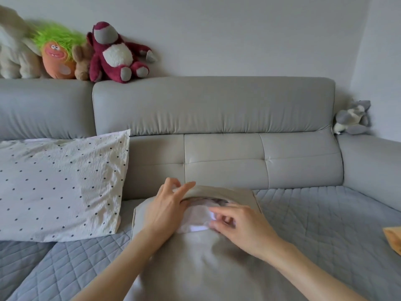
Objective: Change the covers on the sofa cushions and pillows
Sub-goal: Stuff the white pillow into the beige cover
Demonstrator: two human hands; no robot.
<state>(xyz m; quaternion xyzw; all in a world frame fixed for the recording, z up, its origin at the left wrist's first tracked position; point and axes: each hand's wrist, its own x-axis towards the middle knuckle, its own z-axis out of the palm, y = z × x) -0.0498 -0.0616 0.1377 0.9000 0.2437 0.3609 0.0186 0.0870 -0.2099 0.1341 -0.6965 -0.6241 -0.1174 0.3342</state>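
Observation:
A cushion in a beige cover (195,263) lies in front of me on the quilted grey seat (314,224). The cover's far end gapes open and the white inner pad (197,216) shows through the opening. My left hand (167,205) holds the upper edge of the opening, fingers curled over the beige cloth. My right hand (238,224) pinches the white pad at the lower side of the opening. A white pillow with black dots (60,185) leans against the sofa back at the left.
Several plush toys (112,53) sit on top of the grey sofa backrest (212,105) at the left. A grey plush (353,118) rests on the right armrest corner. An orange-tan cloth (393,237) pokes in at the right edge.

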